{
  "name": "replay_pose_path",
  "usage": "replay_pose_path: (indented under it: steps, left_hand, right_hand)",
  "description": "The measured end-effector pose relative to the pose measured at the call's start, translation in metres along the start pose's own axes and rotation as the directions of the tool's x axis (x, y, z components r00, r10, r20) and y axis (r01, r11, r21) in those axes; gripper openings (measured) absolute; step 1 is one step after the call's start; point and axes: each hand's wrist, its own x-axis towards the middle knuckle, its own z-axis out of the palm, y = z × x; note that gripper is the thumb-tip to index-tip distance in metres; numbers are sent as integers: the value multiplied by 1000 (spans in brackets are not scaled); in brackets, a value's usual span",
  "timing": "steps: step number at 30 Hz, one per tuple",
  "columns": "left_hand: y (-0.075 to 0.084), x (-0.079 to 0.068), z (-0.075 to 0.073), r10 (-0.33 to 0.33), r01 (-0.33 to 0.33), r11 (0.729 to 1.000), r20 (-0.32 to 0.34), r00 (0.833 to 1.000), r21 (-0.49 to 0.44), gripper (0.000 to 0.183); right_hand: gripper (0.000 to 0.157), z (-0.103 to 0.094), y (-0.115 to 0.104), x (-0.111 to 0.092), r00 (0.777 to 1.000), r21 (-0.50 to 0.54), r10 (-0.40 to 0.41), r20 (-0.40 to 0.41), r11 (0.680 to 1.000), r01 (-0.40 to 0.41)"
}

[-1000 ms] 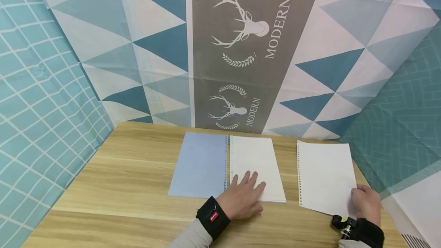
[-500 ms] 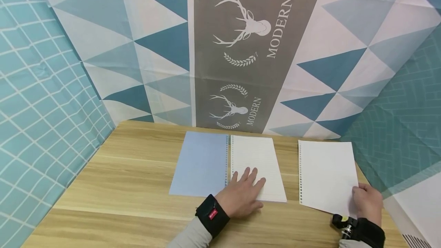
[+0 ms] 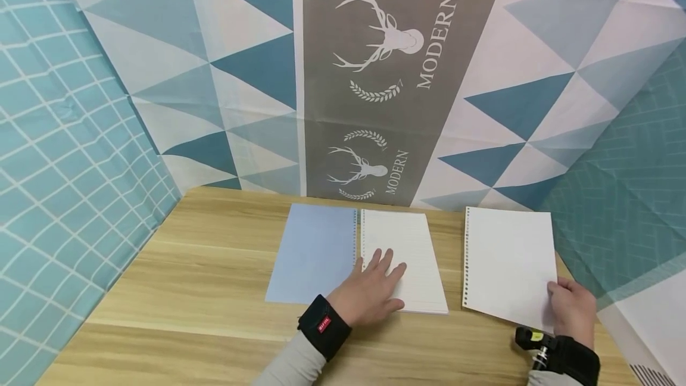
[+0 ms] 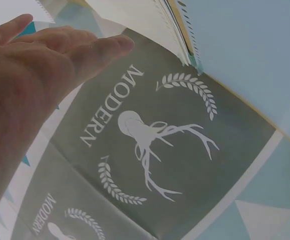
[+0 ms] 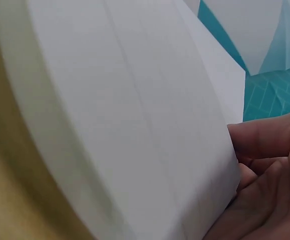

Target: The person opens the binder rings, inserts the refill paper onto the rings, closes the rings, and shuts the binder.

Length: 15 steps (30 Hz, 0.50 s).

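White, the sheet (image 3: 509, 261) at lower right could crease if my right hand (image 3: 573, 308), pinching it, twists, and the lower-centre pad (image 3: 396, 231) could skew if my left hand (image 3: 368, 292), spread over it, pushes.

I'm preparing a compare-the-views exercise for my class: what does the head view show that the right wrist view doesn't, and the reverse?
Only the head view: the left hand, fingers spread over a lined page, the blue cover beside it, and the deer prints.

Only the right wrist view: the creased palm side of the right hand, and faint lines on the white sheet.

Both: the right hand holding that sheet's edge, and part of the wooden table.
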Motion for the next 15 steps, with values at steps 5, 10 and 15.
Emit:
replay_pose_path:
  steps: [5,10,15]
  left_hand:
    - [-6,-1,-6,-13,13,1000,-9,1000,-19,67]
    - [-13,-2,-12,-42,41,998,-13,999,-45,67]
    - [-20,-3,-15,-58,56,995,-19,998,-77,67]
  right_hand:
    - [55,-2,-8,-4,1000,82,4,22,997,-5]
    - [57,-5,-15,-7,998,136,18,60,990,-26]
    - [55,-5,-20,-9,998,162,20,57,986,-29]
